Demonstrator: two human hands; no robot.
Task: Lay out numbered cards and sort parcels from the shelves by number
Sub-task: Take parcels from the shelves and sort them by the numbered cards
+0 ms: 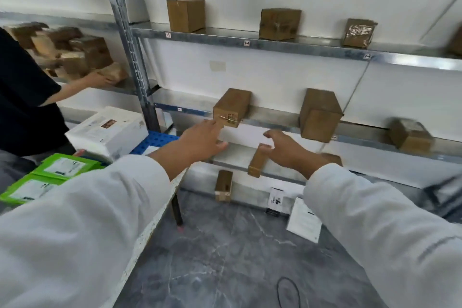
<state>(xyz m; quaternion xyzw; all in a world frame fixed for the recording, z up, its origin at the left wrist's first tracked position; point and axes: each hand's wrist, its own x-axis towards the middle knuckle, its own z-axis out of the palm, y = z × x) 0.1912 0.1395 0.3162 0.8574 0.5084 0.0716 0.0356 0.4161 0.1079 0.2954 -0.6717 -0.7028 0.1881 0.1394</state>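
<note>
Head view: both hands reach toward the shelves at the middle of the frame, and neither grip has anything in it. The left hand point(202, 141) is spread flat with loose fingers, its fingertips touching or just short of the lower front corner of a brown parcel point(232, 107) on the middle shelf point(270, 121). That parcel lies just above and a little right of the left hand, its long axis running back toward the wall, its labelled end overhanging the shelf edge. The right hand point(287, 149) is open with fingers curled, hovering just over a narrower parcel point(257, 163) on the lower shelf point(232, 157); contact cannot be told.

Judging by reach, the left hand is nearer the overhanging parcel, so it would likely take that one by sliding it forward.

The shelves serve as the containers. The top shelf point(312, 48) carries three parcels spaced apart, with small number tags on its front edge. The middle shelf carries two more to the right. Low in the frame, a numbered card point(276, 199) and a white sheet point(303, 222) lie on the grey floor point(237, 257). Another person at upper left handles a different stack.
</note>
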